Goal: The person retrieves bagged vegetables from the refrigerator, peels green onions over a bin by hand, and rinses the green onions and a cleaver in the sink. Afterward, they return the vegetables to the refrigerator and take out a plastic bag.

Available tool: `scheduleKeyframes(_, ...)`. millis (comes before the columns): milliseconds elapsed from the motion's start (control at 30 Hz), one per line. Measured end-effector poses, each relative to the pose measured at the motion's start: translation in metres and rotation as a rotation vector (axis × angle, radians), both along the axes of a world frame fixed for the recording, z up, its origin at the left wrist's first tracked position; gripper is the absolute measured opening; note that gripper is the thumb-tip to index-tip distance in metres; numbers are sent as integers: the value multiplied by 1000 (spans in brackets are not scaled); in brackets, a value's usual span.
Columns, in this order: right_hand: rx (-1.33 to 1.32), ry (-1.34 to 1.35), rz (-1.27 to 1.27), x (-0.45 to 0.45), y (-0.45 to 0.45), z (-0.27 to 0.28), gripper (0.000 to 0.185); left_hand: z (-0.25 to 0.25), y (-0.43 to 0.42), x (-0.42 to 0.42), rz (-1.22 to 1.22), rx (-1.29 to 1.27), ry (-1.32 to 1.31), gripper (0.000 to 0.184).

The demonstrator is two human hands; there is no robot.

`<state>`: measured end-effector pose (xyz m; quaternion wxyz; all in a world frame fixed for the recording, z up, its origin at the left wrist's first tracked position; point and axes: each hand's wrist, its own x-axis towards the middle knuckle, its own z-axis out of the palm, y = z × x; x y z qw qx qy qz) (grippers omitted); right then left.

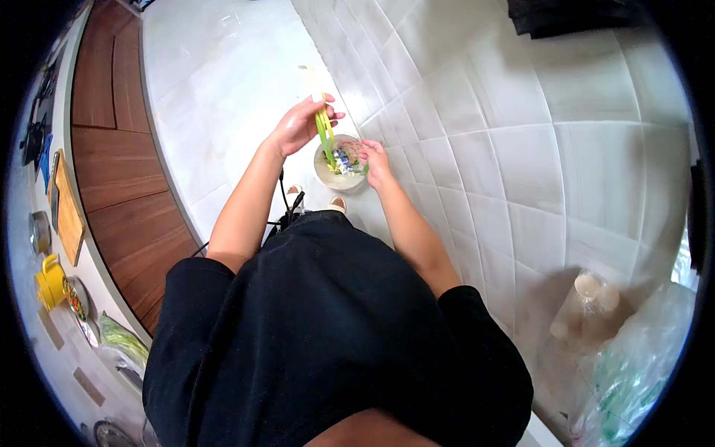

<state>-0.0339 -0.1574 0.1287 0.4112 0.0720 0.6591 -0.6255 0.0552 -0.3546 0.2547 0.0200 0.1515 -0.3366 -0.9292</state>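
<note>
Head view: one tiled wall point(514, 179); one brown cabinet point(118, 167); one pale bin point(339, 183), below the hands. Two hands: left point(299, 127) grasping stalks, right point(377, 162) by the bin's rim, fingers curled, cannot tell if gripping anything. Stalks point(322, 127): several, exact count unclear; long, slim, green and yellow, slanting down over the bin. Blue-and-white litter point(343, 162) inside.

Bin point(339, 184) on floor point(216, 82) before person point(335, 320), scraps point(342, 162) inside, cutting board point(70, 212) on counter point(92, 249) at left, wall point(514, 160) at right
</note>
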Motion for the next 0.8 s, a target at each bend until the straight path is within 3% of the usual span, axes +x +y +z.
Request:
scheduleKeyframes(133, -23, 24, 4, 7, -14, -40, 21, 8, 7, 16, -118, -317, -95, 21)
scheduleKeyframes(200, -50, 87, 133, 2, -6, -101, 26, 0, 8, 22, -161, -524, -65, 18)
scheduleKeyframes(267, 76, 111, 306, 2, -7, -79, 37, 13, 9, 27, -202, -683, -50, 16)
scheduleKeyframes(367, 153, -159, 327, 7, -10, -36, 42, 15, 9, 34, -243, -702, -39, 16)
scheduleKeyframes(500, 294, -143, 481, 2, -6, -24, 39, 18, 7, 38, -284, -815, -87, 17)
scheduleKeyframes(600, 316, -62, 452, 4, -8, -19, 36, 3, 7, 39, -293, -889, -87, 17)
scheduleKeyframes(667, 192, 28, 324, 1, -18, -3, 34, -10, 5, 39, -261, -944, -42, 17)
scheduleKeyframes(800, -307, 68, 63, 12, -53, 107, 27, 0, 3, 38, -352, -1489, -190, 18)
